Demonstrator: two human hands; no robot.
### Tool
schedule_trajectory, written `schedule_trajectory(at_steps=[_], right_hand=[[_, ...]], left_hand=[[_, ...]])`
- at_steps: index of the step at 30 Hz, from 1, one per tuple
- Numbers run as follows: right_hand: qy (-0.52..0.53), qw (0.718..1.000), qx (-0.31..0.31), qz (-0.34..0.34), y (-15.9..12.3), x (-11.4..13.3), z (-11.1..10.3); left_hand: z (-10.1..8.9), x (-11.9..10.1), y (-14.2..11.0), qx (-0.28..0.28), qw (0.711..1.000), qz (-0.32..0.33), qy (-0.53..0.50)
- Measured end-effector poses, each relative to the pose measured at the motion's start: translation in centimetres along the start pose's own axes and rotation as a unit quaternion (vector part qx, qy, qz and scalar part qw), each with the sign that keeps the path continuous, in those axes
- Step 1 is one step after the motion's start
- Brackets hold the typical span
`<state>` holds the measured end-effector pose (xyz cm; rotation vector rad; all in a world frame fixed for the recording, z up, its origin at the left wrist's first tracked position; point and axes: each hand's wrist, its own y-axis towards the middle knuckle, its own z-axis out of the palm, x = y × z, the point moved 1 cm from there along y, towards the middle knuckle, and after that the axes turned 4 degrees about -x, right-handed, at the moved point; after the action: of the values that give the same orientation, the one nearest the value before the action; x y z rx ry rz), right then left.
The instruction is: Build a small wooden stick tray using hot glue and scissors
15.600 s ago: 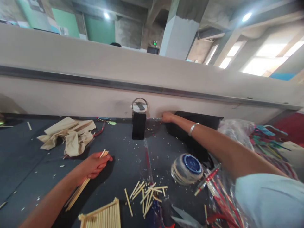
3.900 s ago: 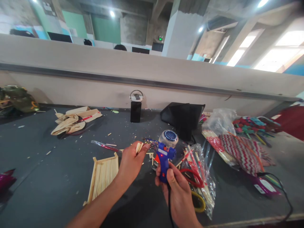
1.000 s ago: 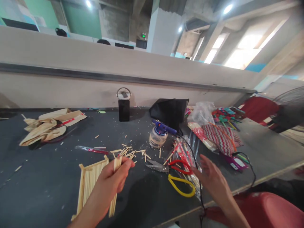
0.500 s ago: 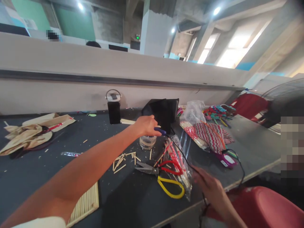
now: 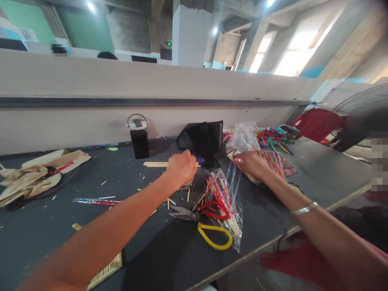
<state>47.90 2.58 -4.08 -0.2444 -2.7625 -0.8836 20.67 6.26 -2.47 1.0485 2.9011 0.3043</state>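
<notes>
My left hand (image 5: 182, 166) is closed around several thin wooden sticks (image 5: 155, 164), whose ends stick out on both sides. A blue handle end (image 5: 201, 161) shows just past the fist; whether I grip it too is hidden. Mostly covered below the hand is a clear jar (image 5: 185, 186). My right hand (image 5: 253, 163), fingers curled together, is over the patterned fabric and by a clear plastic bag (image 5: 243, 137); what it holds is unclear. Scissors (image 5: 197, 220) with one red and one yellow handle lie open beside a clear packet of sticks (image 5: 226, 206).
At the back stand a black bottle (image 5: 139, 143) and a black case (image 5: 201, 141). Crumpled brown paper (image 5: 33, 178) lies at left. A stick panel (image 5: 107, 270) is partly under my left arm. Colourful yarn (image 5: 274, 137) and a fan (image 5: 363, 117) are at right.
My right hand has moved from the cord near the table's front edge up to the plastic bag. My left hand has lowered slightly with the sticks, and the view has shifted a little.
</notes>
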Motion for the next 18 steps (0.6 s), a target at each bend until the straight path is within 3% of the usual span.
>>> schedule_trajectory(at_steps=[2, 4, 10, 18], right_hand=[[-0.013, 0.999, 0.04, 0.001, -1.7, 1.2, 1.8], [-0.021, 0.999, 0.043, 0.003, -4.1, 2.3, 2.3], [0.066, 0.997, 0.042, 0.006, -10.7, 5.8, 1.0], [0.169, 0.981, 0.095, -0.023, -14.6, 7.8, 2.1]], left_hand=[[0.1, -0.2, 0.0, -0.002, 1.0, -0.012, -0.006], [0.2, -0.3, 0.2, -0.003, 1.0, -0.02, -0.012], [0.0, -0.2, 0.8, 0.0, 0.999, -0.031, -0.024], [-0.9, -0.1, 0.2, -0.015, 0.999, -0.031, -0.033]])
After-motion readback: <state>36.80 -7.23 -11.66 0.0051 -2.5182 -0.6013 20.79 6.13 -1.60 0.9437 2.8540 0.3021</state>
